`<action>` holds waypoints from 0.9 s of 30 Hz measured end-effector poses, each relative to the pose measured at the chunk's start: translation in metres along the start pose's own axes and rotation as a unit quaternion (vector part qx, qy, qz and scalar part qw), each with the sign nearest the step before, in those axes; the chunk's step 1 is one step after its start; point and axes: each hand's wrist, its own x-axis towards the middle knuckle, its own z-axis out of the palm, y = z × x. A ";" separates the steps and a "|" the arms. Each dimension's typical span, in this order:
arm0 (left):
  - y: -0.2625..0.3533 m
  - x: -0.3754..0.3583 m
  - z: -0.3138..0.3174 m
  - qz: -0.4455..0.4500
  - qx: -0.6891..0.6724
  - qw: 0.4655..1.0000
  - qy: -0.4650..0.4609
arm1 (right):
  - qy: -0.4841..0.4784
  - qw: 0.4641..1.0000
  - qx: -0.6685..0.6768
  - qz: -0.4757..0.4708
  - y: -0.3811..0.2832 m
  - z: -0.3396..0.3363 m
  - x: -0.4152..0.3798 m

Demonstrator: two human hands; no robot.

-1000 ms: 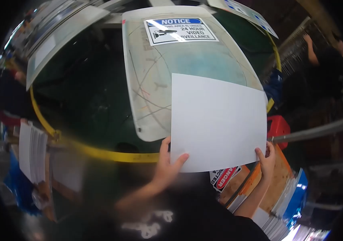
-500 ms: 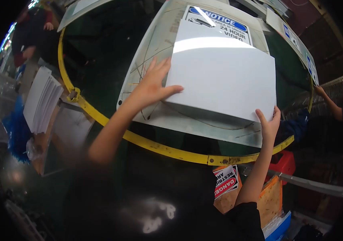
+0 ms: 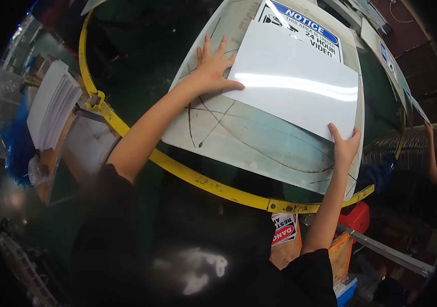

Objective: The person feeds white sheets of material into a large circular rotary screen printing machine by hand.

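Observation:
A glossy white sheet (image 3: 290, 102) lies over the lower part of a printed NOTICE sign (image 3: 313, 30) on a worn, pale board (image 3: 259, 148). At the sheet's left edge is my left hand (image 3: 212, 71), its fingers spread over the board and its thumb resting on the sheet. My right hand (image 3: 345, 146) grips the near right corner, thumb on top; its other fingers are partly hidden by the sheet. Only the sign's upper part shows, with blue and black lettering.
A yellow curved rail (image 3: 198, 179) runs between me and the board. White sheets (image 3: 52, 107) are stacked at left beside blue plastic (image 3: 16, 143). A red and white DANGER sign (image 3: 284, 230) lies below. Another person's arm (image 3: 431, 148) holds a signed panel at right.
The white sheet has slid away from me across the board, and its raised near edge sits lower. Both hands have moved with it, the left one spreading its fingers wider.

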 end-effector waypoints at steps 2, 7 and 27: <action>0.000 0.001 -0.001 -0.006 0.012 1.000 -0.005 | -0.004 1.000 -0.011 -0.001 0.000 0.001 0.003; 0.002 0.000 0.001 -0.018 0.027 0.999 0.004 | -0.011 1.000 -0.024 -0.008 0.008 0.006 0.008; 0.017 -0.004 -0.004 -0.057 0.122 0.991 0.015 | -0.012 0.999 -0.043 -0.004 -0.001 0.004 0.003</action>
